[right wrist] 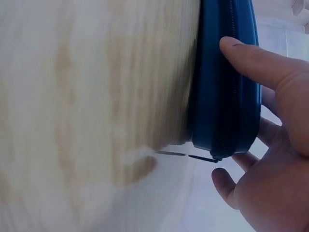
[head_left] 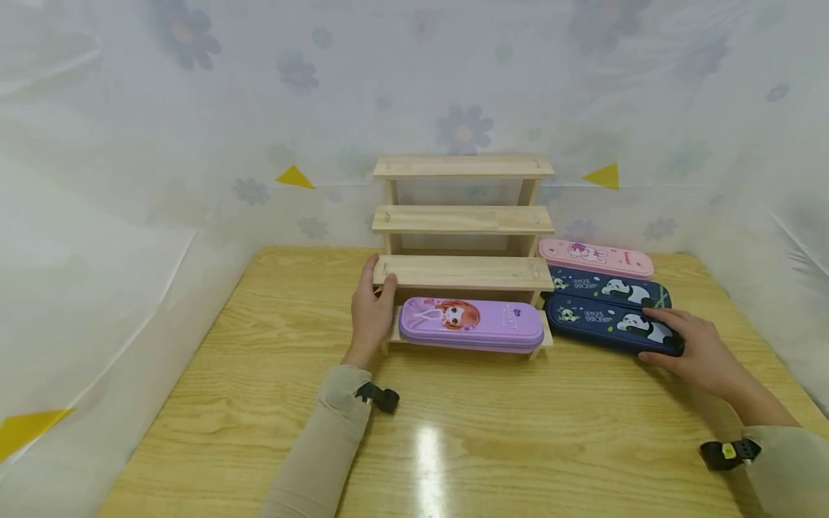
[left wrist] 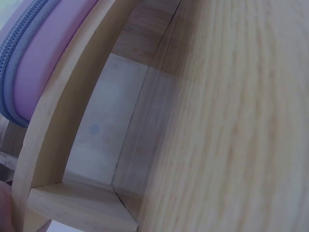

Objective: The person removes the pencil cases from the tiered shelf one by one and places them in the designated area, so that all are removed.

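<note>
A purple pencil case [head_left: 471, 325] with a doll picture lies on the lowest step of a stepped wooden rack [head_left: 463, 272]. My left hand [head_left: 373, 316] grips the rack's left side at the second step from the bottom, thumb at the front. In the left wrist view the purple case's zipper edge [left wrist: 21, 63] shows above the lowest board. My right hand [head_left: 702, 352] holds the right end of the front navy panda pencil case [head_left: 605, 325], with the thumb against its zippered side [right wrist: 227, 87] and the fingers over the far side.
Behind the held case lies a second navy panda pencil case [head_left: 592, 284], then a pink rabbit one [head_left: 596, 257], all right of the rack. The wooden table [head_left: 518, 439] meets a flower-patterned sheet [head_left: 337, 108] at the back and sides.
</note>
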The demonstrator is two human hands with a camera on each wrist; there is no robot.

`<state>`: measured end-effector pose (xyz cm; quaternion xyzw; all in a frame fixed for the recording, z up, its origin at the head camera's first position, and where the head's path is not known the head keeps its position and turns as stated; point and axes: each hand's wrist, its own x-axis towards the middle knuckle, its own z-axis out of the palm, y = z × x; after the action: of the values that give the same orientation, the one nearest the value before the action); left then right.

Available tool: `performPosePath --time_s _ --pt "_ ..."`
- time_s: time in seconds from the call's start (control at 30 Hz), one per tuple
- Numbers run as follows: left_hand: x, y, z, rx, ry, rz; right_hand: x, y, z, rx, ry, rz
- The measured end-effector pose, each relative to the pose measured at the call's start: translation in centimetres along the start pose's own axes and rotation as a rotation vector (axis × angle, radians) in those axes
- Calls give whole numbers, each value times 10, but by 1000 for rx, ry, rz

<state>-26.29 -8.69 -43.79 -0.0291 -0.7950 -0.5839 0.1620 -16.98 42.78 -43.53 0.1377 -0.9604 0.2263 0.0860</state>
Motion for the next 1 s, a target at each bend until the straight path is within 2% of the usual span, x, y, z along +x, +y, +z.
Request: performPosePath --time_s 0.23,0.43,0.73,0.83,1.0 --pt "0 0 0 -3 1 3 1 -3 1 -42 -55 60" --pt "-1 1 0 8 4 -9 3 -7 0 -74 -29 22" --pt "0 0 0 19 1 -9 9 -33 -4 65 77 -91" --pt "0 0 -1 22 1 -7 13 -47 -5 134 98 -98" --pt "-1 1 0 21 4 -9 21 -70 -5 176 139 -96"
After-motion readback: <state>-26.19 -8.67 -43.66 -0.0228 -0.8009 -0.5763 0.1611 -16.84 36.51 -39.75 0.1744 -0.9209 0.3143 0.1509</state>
